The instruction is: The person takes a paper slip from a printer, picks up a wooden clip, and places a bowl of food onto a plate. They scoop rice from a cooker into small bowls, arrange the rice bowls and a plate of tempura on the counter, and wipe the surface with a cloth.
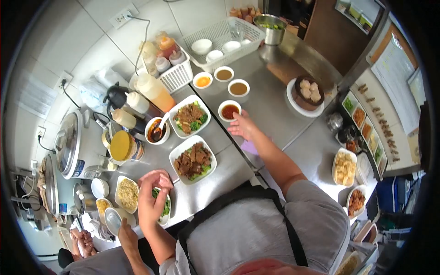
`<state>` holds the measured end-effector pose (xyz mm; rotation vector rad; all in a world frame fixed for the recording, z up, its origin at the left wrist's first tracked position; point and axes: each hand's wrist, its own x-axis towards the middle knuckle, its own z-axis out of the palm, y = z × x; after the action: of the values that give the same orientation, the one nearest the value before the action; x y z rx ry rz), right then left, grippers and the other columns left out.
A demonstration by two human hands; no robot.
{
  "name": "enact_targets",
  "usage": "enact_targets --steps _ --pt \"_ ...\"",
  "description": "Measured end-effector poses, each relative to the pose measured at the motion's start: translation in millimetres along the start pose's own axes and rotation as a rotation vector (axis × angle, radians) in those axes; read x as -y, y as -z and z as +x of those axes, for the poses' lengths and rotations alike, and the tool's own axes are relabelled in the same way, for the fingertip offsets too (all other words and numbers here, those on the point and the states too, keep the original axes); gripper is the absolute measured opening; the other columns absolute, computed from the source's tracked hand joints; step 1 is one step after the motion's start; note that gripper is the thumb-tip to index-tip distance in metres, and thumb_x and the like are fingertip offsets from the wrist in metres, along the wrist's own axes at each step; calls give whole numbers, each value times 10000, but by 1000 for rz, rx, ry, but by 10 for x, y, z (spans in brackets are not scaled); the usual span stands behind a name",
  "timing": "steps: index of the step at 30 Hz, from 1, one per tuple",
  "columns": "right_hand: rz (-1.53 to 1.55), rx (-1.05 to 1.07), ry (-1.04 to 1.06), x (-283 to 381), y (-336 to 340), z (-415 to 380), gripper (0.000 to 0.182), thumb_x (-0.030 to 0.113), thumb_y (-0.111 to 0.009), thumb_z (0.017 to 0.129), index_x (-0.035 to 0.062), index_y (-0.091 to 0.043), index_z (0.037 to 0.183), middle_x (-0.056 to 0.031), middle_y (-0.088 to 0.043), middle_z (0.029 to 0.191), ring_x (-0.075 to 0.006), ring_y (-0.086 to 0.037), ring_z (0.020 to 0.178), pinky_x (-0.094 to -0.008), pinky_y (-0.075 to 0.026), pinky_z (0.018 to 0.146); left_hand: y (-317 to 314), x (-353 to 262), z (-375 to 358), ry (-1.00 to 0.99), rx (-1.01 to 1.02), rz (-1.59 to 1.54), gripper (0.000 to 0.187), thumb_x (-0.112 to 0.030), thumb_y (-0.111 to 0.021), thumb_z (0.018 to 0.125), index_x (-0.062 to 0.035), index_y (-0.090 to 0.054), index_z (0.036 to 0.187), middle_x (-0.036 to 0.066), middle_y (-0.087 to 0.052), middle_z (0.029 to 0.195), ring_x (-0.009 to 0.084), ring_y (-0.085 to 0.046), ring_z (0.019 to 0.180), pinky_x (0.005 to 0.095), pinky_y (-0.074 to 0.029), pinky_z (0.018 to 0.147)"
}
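Observation:
My right hand (242,124) reaches to a small white cup of red sauce (230,111), fingertips at its near edge, fingers spread and not wrapped round it. My left hand (150,195) is over a white bowl of greens (166,208), thumb apart from the bent fingers, with nothing visible in it. Right of that hand sits a square bowl of sliced meat on greens (193,160). Behind it stands a similar bowl of meat and broccoli (189,118). A white spoon (161,123) rests in a bowl of dark chili sauce (155,133).
Sauce cups (239,88) stand behind the red sauce. A steamer of dumplings (309,93) is on a plate at the right. Squeeze bottles (155,89) and a white basket (224,39) line the wall. A co-worker's hand (127,236) is at the lower left, near a bowl of noodles (127,195).

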<state>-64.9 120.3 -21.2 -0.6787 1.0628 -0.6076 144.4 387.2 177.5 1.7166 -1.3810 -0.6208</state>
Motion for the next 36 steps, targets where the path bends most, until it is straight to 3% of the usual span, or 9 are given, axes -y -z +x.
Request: enact_targets --steps 1,4,10,21,25,28,31,34,36 --pt "25 -8 10 25 -49 -9 615 365 -483 798 166 -124 1256 -187 -438 1044 -290 -549 820 -388 -461 665 59 195 -72 -95 -16 188 342 -41 -555 679 27 -469 1003 113 -525 885 202 -497 773 294 -394 727" --pt "115 88 16 22 -79 186 554 393 -448 817 180 -151 1233 -188 -434 1041 -290 -546 842 -394 -453 683 52 198 -269 141 -54 113 334 -29 -555 695 3 -479 1018 87 -519 869 166 -492 794 281 -397 732" --pt "137 124 11 145 -193 398 516 384 -422 827 192 -156 1225 -221 -404 1102 -337 -502 927 -452 -406 763 35 277 -337 197 -169 -39 372 -30 -568 707 -1 -461 1062 90 -529 929 174 -521 861 274 -405 772" --pt "186 138 24 334 -318 725 499 370 -423 828 214 -159 1222 -223 -400 1097 -353 -494 936 -479 -386 792 -52 42 -92 115 -29 168 365 -92 -555 753 -2 -435 1086 91 -544 909 164 -530 837 273 -418 745" --pt "200 176 26 359 -320 783 510 369 -425 827 215 -148 1227 -222 -398 1107 -358 -489 947 -481 -381 804 -146 -78 2 74 20 170 327 -54 -536 749 15 -459 1060 108 -551 842 180 -560 739 280 -442 691" --pt "271 140 -13 323 -274 791 532 362 -430 826 203 -134 1238 -228 -391 1121 -366 -481 962 -486 -376 812 -258 -168 26 146 81 -4 358 -72 -554 750 7 -446 1083 109 -545 924 181 -550 808 271 -439 694" --pt "358 125 -15 233 -127 754 571 353 -440 822 198 -98 1253 -238 -372 1145 -373 -481 966 -490 -378 807 -402 -141 55 201 219 -178 468 -245 -581 759 16 -423 1114 108 -526 998 200 -517 905 291 -408 765" --pt "481 66 39 182 83 649 685 355 -463 807 223 19 1276 -243 -326 1191 -360 -499 942 -473 -395 788 -685 -334 154 15 632 -633 659 -473 -535 740 28 -399 1145 123 -479 1091 213 -456 1011 310 -341 850" --pt "518 11 73 219 159 560 746 352 -474 801 241 83 1284 -245 -305 1211 -349 -512 924 -461 -405 778 -899 -462 301 -93 1054 -717 789 -609 -447 711 34 -394 1165 151 -433 1154 237 -413 1059 325 -271 902"
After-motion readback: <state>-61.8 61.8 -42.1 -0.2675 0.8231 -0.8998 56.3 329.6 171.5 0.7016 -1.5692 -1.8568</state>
